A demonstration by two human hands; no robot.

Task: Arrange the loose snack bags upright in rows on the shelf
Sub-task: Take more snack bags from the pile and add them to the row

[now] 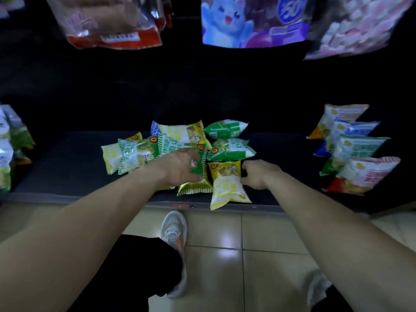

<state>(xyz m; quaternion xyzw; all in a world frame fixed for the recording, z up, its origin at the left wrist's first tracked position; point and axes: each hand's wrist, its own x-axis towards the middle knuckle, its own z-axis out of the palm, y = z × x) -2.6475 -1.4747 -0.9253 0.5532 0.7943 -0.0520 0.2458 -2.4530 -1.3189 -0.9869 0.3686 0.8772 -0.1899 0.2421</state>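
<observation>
Snack bags (139, 154) lay heaped on the shelf (67, 167). Left grip (177, 167) held a green bag (199, 170), and right grip (256, 174) pinched a yellow bag (227, 188), to stand up next.

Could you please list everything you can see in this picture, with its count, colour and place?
loose bags: about ten, yellow and green, heaped mid-shelf
green bag: one, green, in the heap at the left hand
yellow bag: one, yellow, at the shelf's front edge
row of bags: at least four, orange, blue, green, red, right end of shelf
side bags: count unclear, green and white, left edge
hanging bags: at least three, red-and-clear, blue, pink, above
shelf: one, dark
floor: beige tiles, below
shoes: two, grey, on the floor
left hand: grips the green bag
right hand: pinches the yellow bag's edge
</observation>
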